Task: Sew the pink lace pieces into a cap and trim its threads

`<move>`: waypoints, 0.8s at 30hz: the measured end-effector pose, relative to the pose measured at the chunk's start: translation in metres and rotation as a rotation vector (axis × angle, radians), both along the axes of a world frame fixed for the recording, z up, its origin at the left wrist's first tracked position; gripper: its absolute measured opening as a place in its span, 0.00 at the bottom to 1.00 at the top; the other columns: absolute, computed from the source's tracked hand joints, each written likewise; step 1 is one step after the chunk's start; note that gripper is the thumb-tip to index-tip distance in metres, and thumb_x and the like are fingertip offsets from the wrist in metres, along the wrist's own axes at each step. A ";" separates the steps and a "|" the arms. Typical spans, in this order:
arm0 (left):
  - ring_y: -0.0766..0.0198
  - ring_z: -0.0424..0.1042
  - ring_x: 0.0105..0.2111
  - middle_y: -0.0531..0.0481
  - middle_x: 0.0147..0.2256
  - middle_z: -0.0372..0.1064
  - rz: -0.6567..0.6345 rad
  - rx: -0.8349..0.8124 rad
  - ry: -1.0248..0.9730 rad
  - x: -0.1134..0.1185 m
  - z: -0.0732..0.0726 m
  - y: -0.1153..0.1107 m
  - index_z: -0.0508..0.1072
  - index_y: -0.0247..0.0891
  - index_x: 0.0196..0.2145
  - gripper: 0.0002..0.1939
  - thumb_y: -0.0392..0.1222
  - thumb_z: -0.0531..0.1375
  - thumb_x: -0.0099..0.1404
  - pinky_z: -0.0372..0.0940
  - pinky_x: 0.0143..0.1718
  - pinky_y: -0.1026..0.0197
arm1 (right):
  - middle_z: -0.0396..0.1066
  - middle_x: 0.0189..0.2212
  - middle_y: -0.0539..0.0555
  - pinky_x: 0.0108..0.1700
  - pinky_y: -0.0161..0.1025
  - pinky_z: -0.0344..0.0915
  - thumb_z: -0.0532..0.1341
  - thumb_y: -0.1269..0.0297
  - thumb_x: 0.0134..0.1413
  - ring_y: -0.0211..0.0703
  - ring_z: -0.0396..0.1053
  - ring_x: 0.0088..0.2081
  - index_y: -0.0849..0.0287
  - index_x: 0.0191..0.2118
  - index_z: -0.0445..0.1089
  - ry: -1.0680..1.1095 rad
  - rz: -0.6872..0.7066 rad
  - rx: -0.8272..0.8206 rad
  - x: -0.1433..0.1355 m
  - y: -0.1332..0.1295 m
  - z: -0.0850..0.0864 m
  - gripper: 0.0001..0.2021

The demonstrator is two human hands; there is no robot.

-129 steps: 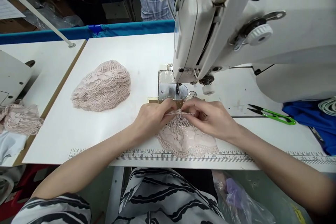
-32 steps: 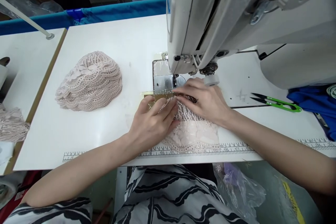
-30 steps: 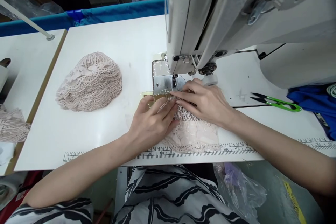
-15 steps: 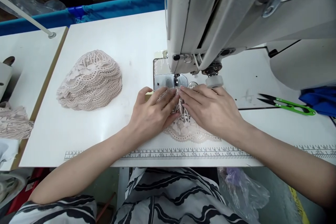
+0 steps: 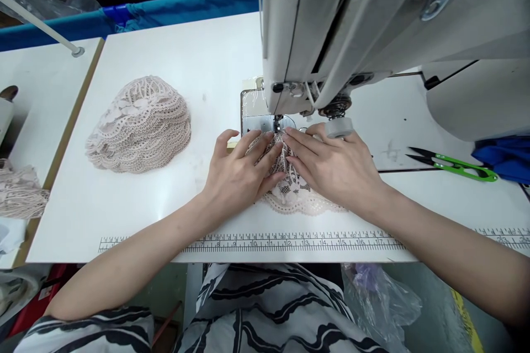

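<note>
Lace piece (image 5: 306, 204) lies on the white table (image 5: 215, 66), its far edge close to the presser foot (image 5: 278, 123) of the sewing machine (image 5: 285, 38), its scalloped edge short of the printed ruler (image 5: 290, 242). Left hand (image 5: 240, 174): fingers extended, slightly spread, tips resting on the lace. Right hand (image 5: 339, 162): fingers extended, nearly together, tips likewise; neither hand seen pinching it. Lace stack (image 5: 141, 127) stands left, well apart; green-handled snips (image 5: 464, 164) lie right

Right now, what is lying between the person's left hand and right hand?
In the head view, a pale lace piece lies between the left hand and right hand, partly covered by both, its scalloped edge toward the ruler.
</note>
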State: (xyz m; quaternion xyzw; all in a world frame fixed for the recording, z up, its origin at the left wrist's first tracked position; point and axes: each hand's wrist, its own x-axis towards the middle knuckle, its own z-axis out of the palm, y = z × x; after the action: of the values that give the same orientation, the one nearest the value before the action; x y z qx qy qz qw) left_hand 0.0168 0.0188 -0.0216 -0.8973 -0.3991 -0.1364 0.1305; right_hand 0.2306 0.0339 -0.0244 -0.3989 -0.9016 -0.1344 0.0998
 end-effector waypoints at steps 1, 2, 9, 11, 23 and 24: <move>0.51 0.70 0.57 0.43 0.55 0.74 0.004 -0.001 0.000 0.000 0.000 0.000 0.72 0.36 0.58 0.22 0.50 0.51 0.76 0.55 0.55 0.44 | 0.77 0.50 0.59 0.45 0.48 0.59 0.49 0.64 0.73 0.53 0.69 0.50 0.66 0.58 0.71 0.004 0.001 -0.006 0.000 0.000 0.000 0.19; 0.52 0.70 0.57 0.43 0.56 0.74 0.007 -0.003 0.000 0.001 0.000 -0.001 0.72 0.36 0.58 0.22 0.50 0.51 0.76 0.55 0.56 0.44 | 0.77 0.50 0.60 0.45 0.48 0.59 0.50 0.64 0.72 0.53 0.69 0.50 0.67 0.58 0.71 0.009 0.003 -0.009 0.000 0.001 0.000 0.19; 0.50 0.70 0.57 0.41 0.56 0.74 0.010 -0.027 -0.026 0.002 -0.001 -0.002 0.71 0.35 0.59 0.22 0.49 0.53 0.75 0.55 0.57 0.43 | 0.78 0.49 0.59 0.44 0.47 0.58 0.51 0.64 0.72 0.52 0.69 0.48 0.67 0.56 0.72 0.025 0.018 0.028 0.001 0.003 -0.002 0.18; 0.49 0.70 0.57 0.41 0.55 0.74 0.010 -0.029 -0.032 0.002 0.000 -0.002 0.72 0.35 0.59 0.21 0.48 0.54 0.75 0.55 0.57 0.43 | 0.78 0.50 0.59 0.45 0.47 0.58 0.51 0.64 0.72 0.52 0.69 0.48 0.68 0.57 0.72 0.027 0.018 0.025 0.001 0.003 -0.002 0.19; 0.48 0.69 0.58 0.40 0.58 0.72 0.029 -0.092 -0.058 0.002 0.000 0.001 0.70 0.36 0.60 0.22 0.48 0.53 0.75 0.57 0.57 0.40 | 0.77 0.50 0.60 0.47 0.49 0.60 0.51 0.64 0.72 0.54 0.70 0.50 0.66 0.59 0.70 0.014 0.002 -0.017 0.002 0.004 -0.001 0.19; 0.49 0.69 0.58 0.40 0.58 0.72 0.031 -0.097 -0.055 0.002 0.001 0.002 0.70 0.36 0.60 0.22 0.49 0.53 0.75 0.57 0.57 0.40 | 0.77 0.50 0.60 0.47 0.49 0.60 0.50 0.64 0.72 0.54 0.70 0.50 0.67 0.59 0.70 0.010 0.001 -0.016 0.002 0.005 -0.001 0.19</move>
State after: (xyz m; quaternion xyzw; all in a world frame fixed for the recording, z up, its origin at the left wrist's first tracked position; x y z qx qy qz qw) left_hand 0.0185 0.0206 -0.0210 -0.8921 -0.4225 -0.1397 0.0780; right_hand 0.2321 0.0387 -0.0253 -0.4001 -0.9022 -0.1253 0.1014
